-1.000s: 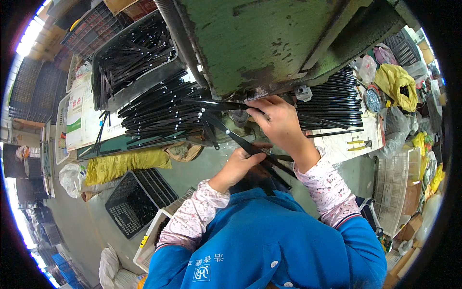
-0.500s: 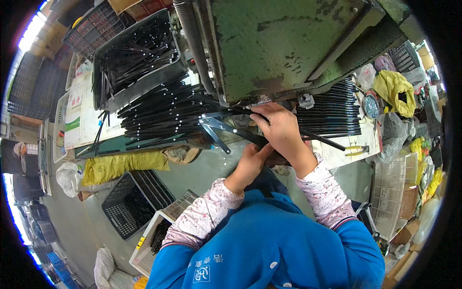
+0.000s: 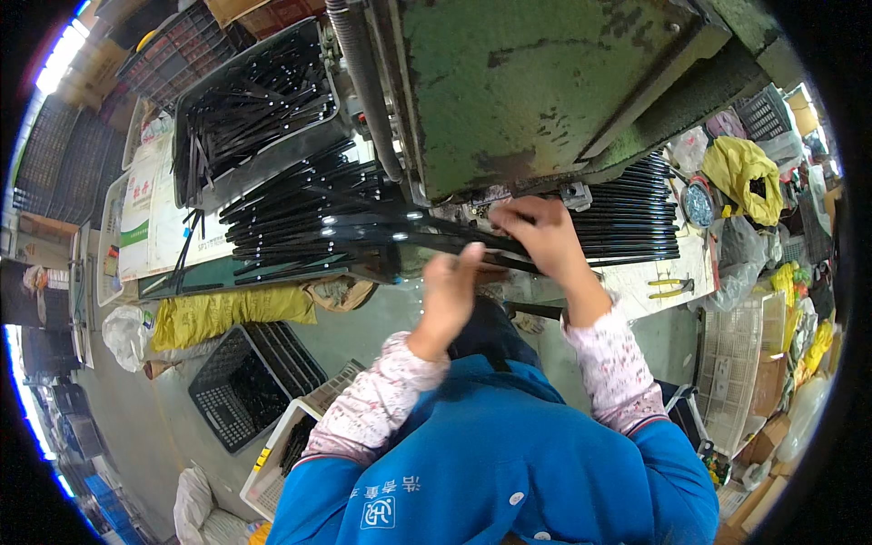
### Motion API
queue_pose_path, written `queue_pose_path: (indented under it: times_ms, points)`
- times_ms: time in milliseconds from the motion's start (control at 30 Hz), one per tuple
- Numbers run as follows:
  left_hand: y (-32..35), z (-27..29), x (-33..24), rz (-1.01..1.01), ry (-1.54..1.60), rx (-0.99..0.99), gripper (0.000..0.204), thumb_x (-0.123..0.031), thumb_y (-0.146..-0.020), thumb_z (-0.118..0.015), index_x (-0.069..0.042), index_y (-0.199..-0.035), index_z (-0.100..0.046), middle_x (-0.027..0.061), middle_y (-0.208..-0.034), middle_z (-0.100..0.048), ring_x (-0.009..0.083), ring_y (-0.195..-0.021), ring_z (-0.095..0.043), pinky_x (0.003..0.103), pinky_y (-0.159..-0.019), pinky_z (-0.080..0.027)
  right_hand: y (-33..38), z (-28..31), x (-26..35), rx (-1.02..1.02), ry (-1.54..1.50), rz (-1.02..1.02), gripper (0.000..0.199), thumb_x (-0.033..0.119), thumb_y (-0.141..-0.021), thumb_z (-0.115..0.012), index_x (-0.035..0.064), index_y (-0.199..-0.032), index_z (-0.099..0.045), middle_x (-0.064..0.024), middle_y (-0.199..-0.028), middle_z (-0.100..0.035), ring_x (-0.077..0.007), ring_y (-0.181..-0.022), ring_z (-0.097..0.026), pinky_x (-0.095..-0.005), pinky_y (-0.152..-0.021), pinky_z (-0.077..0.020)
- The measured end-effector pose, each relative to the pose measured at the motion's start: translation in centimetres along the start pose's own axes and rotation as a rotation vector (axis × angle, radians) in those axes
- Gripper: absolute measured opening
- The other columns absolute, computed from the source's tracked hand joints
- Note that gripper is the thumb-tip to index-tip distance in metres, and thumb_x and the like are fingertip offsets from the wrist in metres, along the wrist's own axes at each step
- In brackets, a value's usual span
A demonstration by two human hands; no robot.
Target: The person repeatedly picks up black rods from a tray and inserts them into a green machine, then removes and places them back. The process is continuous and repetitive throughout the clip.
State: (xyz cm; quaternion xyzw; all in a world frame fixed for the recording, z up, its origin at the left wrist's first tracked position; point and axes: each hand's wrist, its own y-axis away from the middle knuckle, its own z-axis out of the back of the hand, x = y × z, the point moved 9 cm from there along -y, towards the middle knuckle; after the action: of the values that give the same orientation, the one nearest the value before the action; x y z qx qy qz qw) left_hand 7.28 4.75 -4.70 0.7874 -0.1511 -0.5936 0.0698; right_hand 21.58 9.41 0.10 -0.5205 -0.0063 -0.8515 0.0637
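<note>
Linked black flat metal bars, with shiny rivets, stretch in front of me below the green machine, smeared by motion. My right hand has its fingers curled over their right end. My left hand is just below the bars, thumb up at their lower edge; blur hides whether its fingers grip them. To the left lies a pile of similar riveted black bars, partly behind the linked ones. A stack of black rods rests right of my right hand.
A grey bin of loose black bars stands at the far left, beside a ribbed hose. Yellow-handled pliers lie on the right table. Black crates and a yellow sack are on the left floor.
The linked bars, spread apart before, now lie closer together. My left hand has moved left, my right hand slightly right. The bar end sticking out past my right hand no longer shows.
</note>
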Motion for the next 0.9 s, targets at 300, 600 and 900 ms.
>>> queue_pose_path:
  times_ms: [300, 600, 900]
  points:
    - [0.3, 10.2, -5.5, -0.327, 0.241, -0.122, 0.03, -0.022, -0.097, -0.055, 0.007, -0.097, -0.049, 0.0217, -0.09, -0.066, 0.0314, -0.079, -0.07, 0.035, -0.067, -0.06, -8.2, -4.2, -14.5, -0.08, 0.532, 0.02, 0.029, 0.024, -0.088, -0.06, 0.0052, -0.111, -0.065, -0.0123, -0.098, -0.068, -0.0206, -0.089, -0.064, -0.0316, -0.081, -0.0493]
    - [-1.0, 11.0, -4.9, -0.283, 0.36, -0.129, 0.031, -0.02, -0.1, -0.049, 0.01, -0.097, -0.056, 0.0223, -0.089, -0.067, 0.0286, -0.076, -0.07, 0.033, -0.067, -0.061, -7.2, -1.1, -13.5, -0.079, 0.554, 0.082, 0.028, 0.016, -0.091, -0.053, 0.0051, -0.115, -0.063, -0.0112, -0.107, -0.066, -0.0237, -0.097, -0.062, -0.0335, -0.083, -0.0489]
    - [-1.1, 12.2, -3.2, -0.228, 0.293, -0.207, 0.031, -0.021, -0.098, -0.051, 0.009, -0.104, -0.051, 0.0208, -0.092, -0.065, 0.0291, -0.076, -0.069, 0.034, -0.067, -0.061, -3.2, -3.8, -2.0, 0.58, 0.09, 0.009, 0.036, 0.009, -0.095, -0.045, 0.0098, -0.128, -0.058, -0.0076, -0.126, -0.061, -0.0226, -0.114, -0.058, -0.0324, -0.095, -0.0461]
